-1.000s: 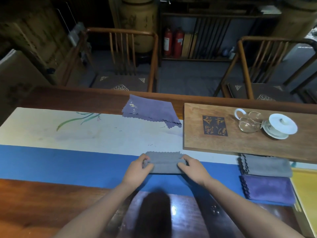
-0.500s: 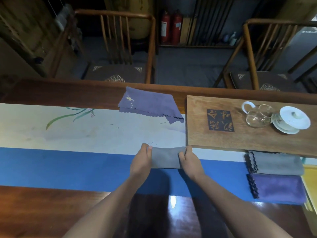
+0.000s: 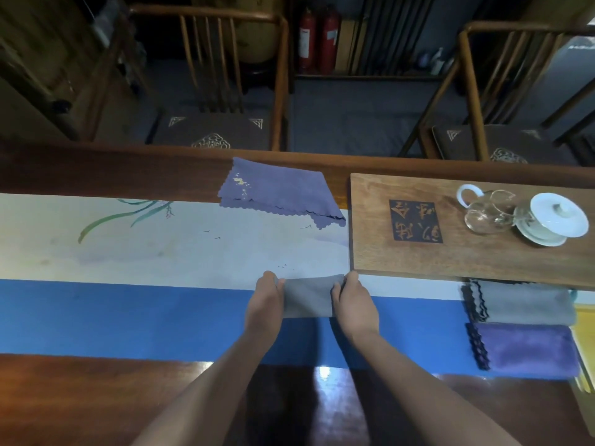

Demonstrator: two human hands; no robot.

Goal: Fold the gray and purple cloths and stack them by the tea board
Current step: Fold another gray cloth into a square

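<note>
Both hands pinch the ends of a gray cloth (image 3: 307, 296) folded into a narrow band on the desk runner (image 3: 128, 310), left hand (image 3: 264, 302) and right hand (image 3: 352, 304) closed on it, just beside the tea board (image 3: 418, 255) corner. A folded gray (image 3: 528, 305) and a folded purple (image 3: 528, 349) already lie below the board. One purple cloth (image 3: 277, 194) at the far edge looks only loosely folded, so that remains, plus placing this gray one

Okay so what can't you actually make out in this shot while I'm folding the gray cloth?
Head view only:
- Gray cloth: both ends covered by the left hand and right hand, so its layers can't be counted.
- Yellow item: cut off by the right edge.
- Lidded white cup: lid hides its contents.
</note>
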